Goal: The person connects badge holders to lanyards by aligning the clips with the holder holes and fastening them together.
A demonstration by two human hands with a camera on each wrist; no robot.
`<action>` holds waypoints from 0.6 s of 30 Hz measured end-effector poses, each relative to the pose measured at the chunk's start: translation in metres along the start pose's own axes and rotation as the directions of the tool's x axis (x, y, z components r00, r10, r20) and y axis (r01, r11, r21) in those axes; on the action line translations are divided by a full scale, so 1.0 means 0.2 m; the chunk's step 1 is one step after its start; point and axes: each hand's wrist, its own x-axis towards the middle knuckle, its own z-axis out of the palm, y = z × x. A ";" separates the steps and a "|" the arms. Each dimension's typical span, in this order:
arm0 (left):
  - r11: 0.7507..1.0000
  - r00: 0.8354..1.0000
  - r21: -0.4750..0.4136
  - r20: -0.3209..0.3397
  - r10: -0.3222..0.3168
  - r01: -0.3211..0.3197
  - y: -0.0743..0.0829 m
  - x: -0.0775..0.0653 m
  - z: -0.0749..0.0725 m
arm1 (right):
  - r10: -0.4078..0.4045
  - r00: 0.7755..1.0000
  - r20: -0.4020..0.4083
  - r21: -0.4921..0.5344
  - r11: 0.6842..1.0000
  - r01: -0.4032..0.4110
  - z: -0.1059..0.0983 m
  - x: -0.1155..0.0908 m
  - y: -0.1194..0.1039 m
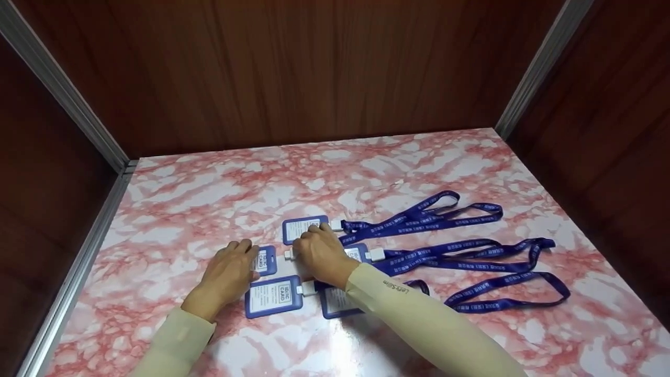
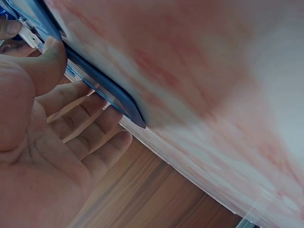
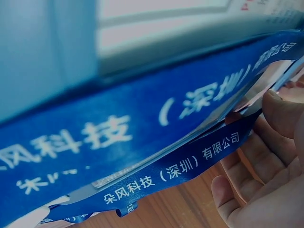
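Note:
My left hand [image 1: 229, 269] holds a blue-framed ID badge holder [image 1: 266, 261] by its left part, thumb on one edge and fingers on the other. The left wrist view shows the holder's blue rim [image 2: 107, 85] between them. Just to the right, my right hand [image 1: 324, 256] pinches the end of a blue lanyard [image 3: 173, 161] with white lettering. A white clip [image 1: 289, 255] sticks out from its fingertips toward the holder's slot, with a small gap between. Part of this lanyard is hidden under the right hand and forearm.
More badge holders lie around the hands: one behind [image 1: 290, 230], one in front [image 1: 275, 297], one beside the right wrist [image 1: 358, 252], and one partly under the forearm [image 1: 337, 303]. Blue lanyards [image 1: 471, 265] stretch rightward over the pink marbled table [image 1: 209, 193]. Brown panels [image 1: 314, 68] enclose it.

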 end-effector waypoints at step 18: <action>1.000 1.000 0.015 -0.015 0.016 -0.015 0.00 0.00 0.00 | -0.041 0.998 -0.053 -0.005 0.999 0.040 0.02 0.02 -0.02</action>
